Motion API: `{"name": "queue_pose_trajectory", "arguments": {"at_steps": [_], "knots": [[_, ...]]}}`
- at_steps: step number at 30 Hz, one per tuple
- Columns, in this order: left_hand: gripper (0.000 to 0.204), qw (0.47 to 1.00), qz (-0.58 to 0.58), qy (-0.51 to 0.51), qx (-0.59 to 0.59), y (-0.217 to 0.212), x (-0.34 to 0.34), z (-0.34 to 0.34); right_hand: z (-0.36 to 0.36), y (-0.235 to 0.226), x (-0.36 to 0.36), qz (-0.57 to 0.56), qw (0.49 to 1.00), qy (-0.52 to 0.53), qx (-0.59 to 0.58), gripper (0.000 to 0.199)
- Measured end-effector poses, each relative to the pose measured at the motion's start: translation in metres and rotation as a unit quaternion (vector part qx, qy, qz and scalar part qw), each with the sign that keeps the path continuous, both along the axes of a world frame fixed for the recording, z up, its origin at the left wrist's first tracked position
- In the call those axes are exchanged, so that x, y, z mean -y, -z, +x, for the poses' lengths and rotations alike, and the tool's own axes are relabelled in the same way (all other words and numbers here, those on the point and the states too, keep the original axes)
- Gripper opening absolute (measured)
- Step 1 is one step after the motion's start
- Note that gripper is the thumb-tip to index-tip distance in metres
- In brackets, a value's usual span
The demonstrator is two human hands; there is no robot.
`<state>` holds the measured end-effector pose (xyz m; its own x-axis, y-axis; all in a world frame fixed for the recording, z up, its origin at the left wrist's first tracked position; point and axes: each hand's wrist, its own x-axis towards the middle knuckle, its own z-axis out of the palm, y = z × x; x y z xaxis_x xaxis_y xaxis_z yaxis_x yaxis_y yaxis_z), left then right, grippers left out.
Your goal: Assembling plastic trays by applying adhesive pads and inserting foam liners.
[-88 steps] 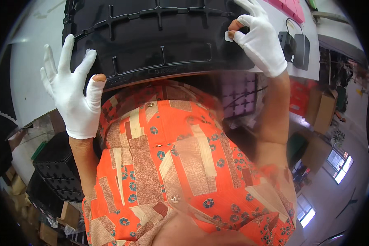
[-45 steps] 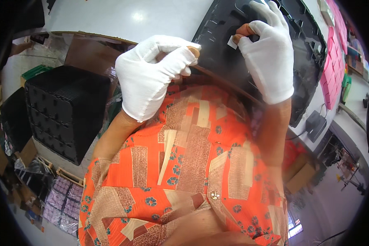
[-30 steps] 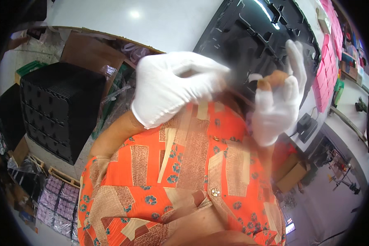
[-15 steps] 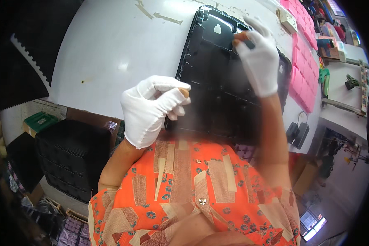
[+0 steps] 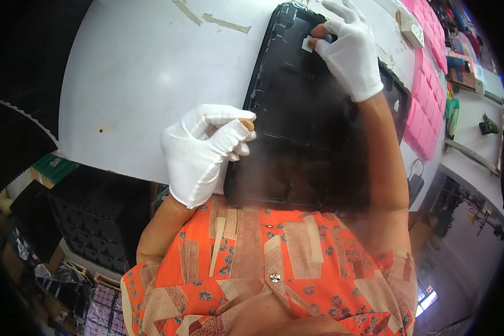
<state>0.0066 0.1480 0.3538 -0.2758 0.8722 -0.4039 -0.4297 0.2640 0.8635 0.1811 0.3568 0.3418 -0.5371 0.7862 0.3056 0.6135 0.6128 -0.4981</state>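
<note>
A large black plastic tray (image 5: 297, 120) with moulded edges lies in front of me on the white table. My left hand (image 5: 199, 154), in a white glove with a bare thumb tip, hovers by the tray's left edge. Its fingers are closed in a pinch; whatever they may hold is hidden. Over the tray's far part is my right hand (image 5: 350, 56), gloved alike, with bare thumb and forefinger tips. Those two tips are bent together at a small white label (image 5: 307, 45), touching or covering its edge. I cannot make out what lies between them. Another white label (image 5: 396, 105) shows at the tray's right side.
Pink moulded trays (image 5: 423, 131) line the table's right side, beside a white socket box (image 5: 411, 31). Tape strips (image 5: 227, 23) stick to the white tabletop (image 5: 129, 95). Stacked black trays (image 5: 98, 224) stand at lower left, by a green box (image 5: 53, 168).
My right hand has moved farther away, and its fingertips have come to the white label. My left hand keeps its pinch almost in place. The whole view has shifted slightly.
</note>
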Motion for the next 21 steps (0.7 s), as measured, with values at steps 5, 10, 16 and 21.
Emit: {"name": "queue_pose_trajectory", "arguments": {"at_steps": [5,10,16,21], "knots": [[0.014,1.0,-0.012,0.006,0.001,0.004,0.001,0.006,0.006,0.001,-0.012,-0.032,0.997,-0.06,0.023,0.003],[0.015,1.0,-0.008,0.023,-0.001,0.005,0.002,0.009,-0.003,-0.004,-0.004,-0.043,0.996,-0.034,0.063,0.01],[0.018,0.998,-0.065,0.022,0.007,-0.007,-0.002,0.014,0.009,-0.002,0.035,0.132,0.991,-0.004,0.033,0.011],[0.024,0.99,-0.05,0.094,0.092,-0.014,-0.009,0.023,0.03,-0.031,0.115,-0.026,0.996,-0.02,-0.088,0.017]]}}
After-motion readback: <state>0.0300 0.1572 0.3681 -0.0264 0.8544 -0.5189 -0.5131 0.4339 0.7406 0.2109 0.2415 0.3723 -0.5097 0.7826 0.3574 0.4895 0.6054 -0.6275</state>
